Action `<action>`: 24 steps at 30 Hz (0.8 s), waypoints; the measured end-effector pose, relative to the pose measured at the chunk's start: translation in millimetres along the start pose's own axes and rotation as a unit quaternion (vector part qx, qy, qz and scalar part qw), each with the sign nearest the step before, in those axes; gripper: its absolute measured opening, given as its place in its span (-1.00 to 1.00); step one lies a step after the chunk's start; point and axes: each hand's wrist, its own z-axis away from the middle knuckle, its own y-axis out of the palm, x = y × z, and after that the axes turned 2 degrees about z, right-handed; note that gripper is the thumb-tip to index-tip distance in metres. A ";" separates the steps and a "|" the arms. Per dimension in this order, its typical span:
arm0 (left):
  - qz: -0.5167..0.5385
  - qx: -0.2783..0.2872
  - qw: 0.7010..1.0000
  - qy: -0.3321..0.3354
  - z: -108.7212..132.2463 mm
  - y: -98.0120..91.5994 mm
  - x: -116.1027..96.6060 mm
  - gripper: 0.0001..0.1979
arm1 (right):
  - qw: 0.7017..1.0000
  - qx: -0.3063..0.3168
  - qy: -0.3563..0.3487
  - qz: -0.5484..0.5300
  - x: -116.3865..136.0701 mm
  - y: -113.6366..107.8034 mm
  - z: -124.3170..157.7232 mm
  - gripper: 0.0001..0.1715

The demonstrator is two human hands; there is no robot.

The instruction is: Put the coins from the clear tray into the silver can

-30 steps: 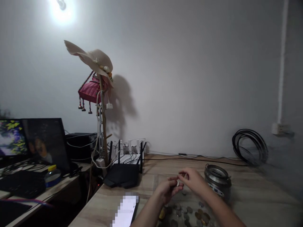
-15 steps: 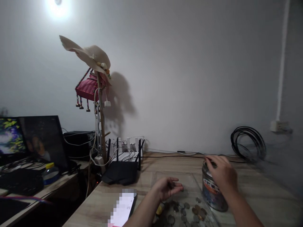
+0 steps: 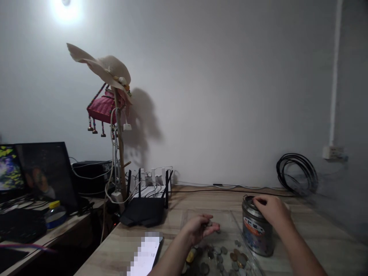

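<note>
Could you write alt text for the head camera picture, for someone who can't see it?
A person's right hand rests on top of a metal tin on a wooden table, while the left hand hovers over scattered coins. Behind them stand a black router and a hat on a pole against a white wall.

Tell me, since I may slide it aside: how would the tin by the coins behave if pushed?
The tin stands upright, taller than wide, so a high push might tip it. It looks metal, so probably stiff. The right hand rests on its top; contents are hidden, so weight is uncertain.
</note>
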 end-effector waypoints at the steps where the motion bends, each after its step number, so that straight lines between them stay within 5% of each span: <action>1: 0.008 0.006 1.000 -0.009 -0.8 -0.9 -0.1 -0.69 | 0.999 -0.043 -0.015 -0.002 4.5 -3.5 2.3 -0.72; 3: 0.028 0.021 0.999 -0.038 -2.5 -3.3 -0.2 -0.70 | 0.989 -0.131 -0.064 -0.037 16.8 -8.9 8.4 -0.71; 5: 0.046 0.042 0.996 -0.060 -4.1 -6.3 -0.2 -0.70 | 0.975 -0.155 -0.120 -0.100 33.1 -9.5 16.9 -0.70; 7: 0.059 0.070 0.994 -0.060 -4.8 -8.6 0.2 -0.69 | 0.969 -0.086 -0.173 -0.152 51.3 -2.8 27.8 -0.70; 12: 0.065 0.106 0.991 -0.052 -4.9 -8.1 1.6 -0.68 | 0.933 0.201 -0.241 -0.178 84.9 36.5 59.5 -0.74; 15: 0.059 0.105 0.991 -0.058 -5.1 -5.8 1.6 -0.80 | 0.924 0.254 -0.234 -0.166 90.9 53.4 70.0 -0.81; 19: 0.048 0.139 0.987 -0.072 -6.0 -6.7 1.3 -0.73 | 0.941 0.185 -0.221 -0.177 86.6 42.3 60.9 -0.81; 24: 0.020 0.085 0.995 -0.048 -8.8 -10.1 3.0 -0.61 | 0.980 -0.049 -0.146 -0.130 52.8 3.7 28.0 -0.69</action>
